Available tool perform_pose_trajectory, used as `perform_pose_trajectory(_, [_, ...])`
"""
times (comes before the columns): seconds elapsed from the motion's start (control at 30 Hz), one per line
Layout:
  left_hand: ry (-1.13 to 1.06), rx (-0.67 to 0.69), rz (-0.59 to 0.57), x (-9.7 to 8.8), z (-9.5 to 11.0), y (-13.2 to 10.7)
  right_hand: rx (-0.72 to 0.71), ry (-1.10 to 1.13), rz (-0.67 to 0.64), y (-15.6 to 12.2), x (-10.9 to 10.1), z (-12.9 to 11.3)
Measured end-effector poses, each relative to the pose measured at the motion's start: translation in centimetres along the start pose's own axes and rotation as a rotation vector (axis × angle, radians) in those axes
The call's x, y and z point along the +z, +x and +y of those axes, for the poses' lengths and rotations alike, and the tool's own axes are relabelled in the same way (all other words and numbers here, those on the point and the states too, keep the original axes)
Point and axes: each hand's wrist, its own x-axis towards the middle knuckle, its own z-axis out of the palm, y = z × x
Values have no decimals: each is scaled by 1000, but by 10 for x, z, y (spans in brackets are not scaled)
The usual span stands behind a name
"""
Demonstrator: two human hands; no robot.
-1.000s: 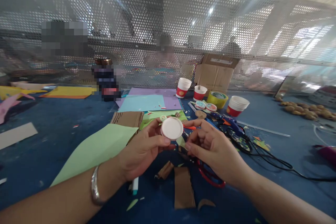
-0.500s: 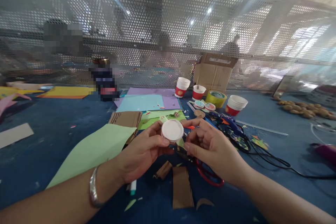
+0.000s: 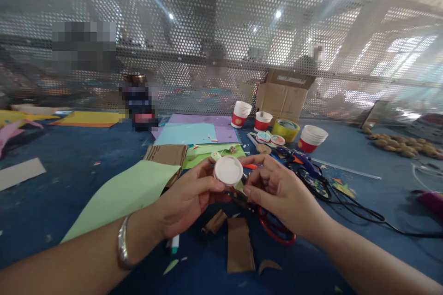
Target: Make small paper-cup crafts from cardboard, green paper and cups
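My left hand (image 3: 188, 196) is closed round a small paper cup (image 3: 228, 170), holding it with its white round bottom turned toward me. My right hand (image 3: 277, 191) is curled beside the cup, its thumb and fingertips touching the cup's right edge. Both hands hover above the blue table (image 3: 69, 184). Red-handled scissors (image 3: 275, 228) lie on the table just under my right hand. Brown cardboard strips (image 3: 239, 245) lie below the hands.
A light green sheet (image 3: 128, 193) and corrugated cardboard (image 3: 166, 154) lie to the left. Blue and purple sheets (image 3: 190, 132), red-and-white cups (image 3: 240, 114), a yellow tape roll (image 3: 285, 130), a glue gun (image 3: 301, 159) with black cable, and a cardboard box (image 3: 284, 94) stand behind. A perforated screen closes the back.
My right hand has moved in closer until its fingers touch the cup. The left hand keeps the cup almost still.
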Motion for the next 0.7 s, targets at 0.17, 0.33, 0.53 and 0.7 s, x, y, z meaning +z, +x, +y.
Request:
perform_pose_trajectory(0.17, [-12,-25,24,0,1,-1,0,-5,37,-1,-1,0])
perform_pose_trajectory(0.33, [-7,-62,15,5,1,-3,4,-19,54,-1,-4,2])
perform_pose_trajectory(0.53, [-11,-68,19,6,0,-2,-13,-39,27,1,-2,4])
perform_pose_trajectory(0.7, [75,-16,9,3,-4,-4,-50,-151,38,0,0,2])
